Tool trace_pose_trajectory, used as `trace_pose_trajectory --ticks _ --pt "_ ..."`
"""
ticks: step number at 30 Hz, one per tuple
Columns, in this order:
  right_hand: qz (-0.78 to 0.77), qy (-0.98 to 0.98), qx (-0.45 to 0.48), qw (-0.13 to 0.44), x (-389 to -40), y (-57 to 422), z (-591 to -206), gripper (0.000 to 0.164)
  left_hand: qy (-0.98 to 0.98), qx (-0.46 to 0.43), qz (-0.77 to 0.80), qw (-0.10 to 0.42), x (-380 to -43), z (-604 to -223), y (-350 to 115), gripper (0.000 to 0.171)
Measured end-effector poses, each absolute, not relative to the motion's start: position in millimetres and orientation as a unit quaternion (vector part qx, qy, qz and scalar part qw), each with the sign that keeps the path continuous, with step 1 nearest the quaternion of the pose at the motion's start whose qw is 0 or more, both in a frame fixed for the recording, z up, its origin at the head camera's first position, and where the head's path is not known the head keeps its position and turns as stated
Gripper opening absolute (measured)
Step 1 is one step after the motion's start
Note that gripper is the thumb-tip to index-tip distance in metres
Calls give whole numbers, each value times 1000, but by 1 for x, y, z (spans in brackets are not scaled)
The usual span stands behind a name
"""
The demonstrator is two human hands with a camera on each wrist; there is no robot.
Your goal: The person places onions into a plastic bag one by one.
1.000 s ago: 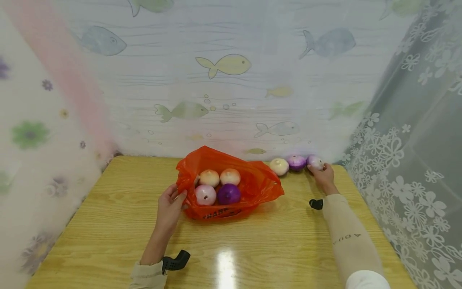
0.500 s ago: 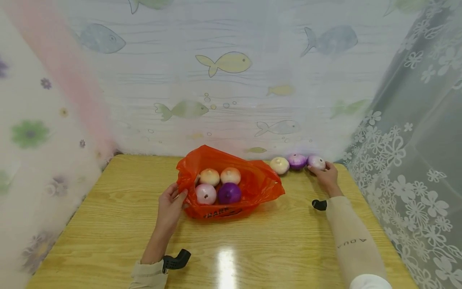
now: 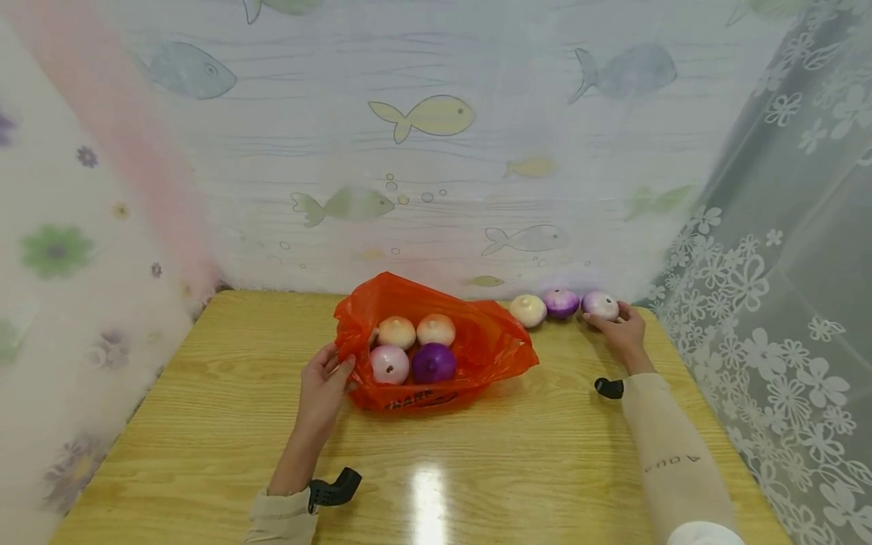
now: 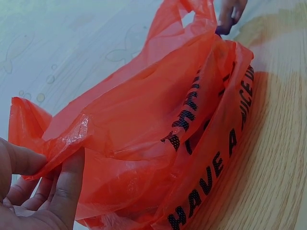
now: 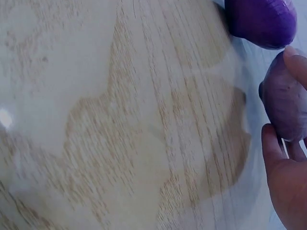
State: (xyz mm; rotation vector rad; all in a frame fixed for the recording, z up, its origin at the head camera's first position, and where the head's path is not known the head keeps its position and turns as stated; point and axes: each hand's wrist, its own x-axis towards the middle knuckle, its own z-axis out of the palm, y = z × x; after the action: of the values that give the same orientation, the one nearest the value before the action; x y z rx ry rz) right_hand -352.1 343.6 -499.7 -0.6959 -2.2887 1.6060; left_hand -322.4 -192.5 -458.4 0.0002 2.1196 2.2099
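An orange-red plastic bag (image 3: 487, 341) lies with its mouth towards me, two pale onions (image 3: 397, 333), a pinkish onion (image 3: 389, 365) and a dark purple onion (image 3: 434, 363) inside. My left hand (image 3: 322, 386) pinches the bag's left edge between thumb and fingers, plain in the left wrist view. At the back right, my right hand (image 3: 623, 333) holds a light purple onion (image 3: 600, 304), its thumb and fingers around the sides in the right wrist view. Left of it sit a purple onion (image 3: 562, 303) and a cream onion (image 3: 527, 310).
The wooden table (image 3: 504, 469) meets a fish-patterned curtain (image 3: 436, 174) right behind the row of onions. A floral lace curtain (image 3: 811, 341) borders the right side. Black camera mounts (image 3: 335, 488) stick out at both wrists.
My right hand has shifted slightly right, and the light purple onion has moved a little away from the purple one. The left hand and bag stay nearly still.
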Motion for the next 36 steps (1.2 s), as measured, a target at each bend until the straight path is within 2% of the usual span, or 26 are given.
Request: trace_pose_trajectory --ticks 11,20,29,36 --pt "558 -790 -203 151 -343 340 -486 89 689 1 723 46 -319 -454 -191 41" --pt "538 -821 -144 129 -335 324 -455 88 695 8 718 44 -319 -454 -192 41" --pt "576 -807 -47 123 -317 273 -409 77 689 11 723 47 -317 -450 -192 41" --pt "598 -798 34 58 -308 221 -381 77 681 19 730 46 -318 -451 -192 41"
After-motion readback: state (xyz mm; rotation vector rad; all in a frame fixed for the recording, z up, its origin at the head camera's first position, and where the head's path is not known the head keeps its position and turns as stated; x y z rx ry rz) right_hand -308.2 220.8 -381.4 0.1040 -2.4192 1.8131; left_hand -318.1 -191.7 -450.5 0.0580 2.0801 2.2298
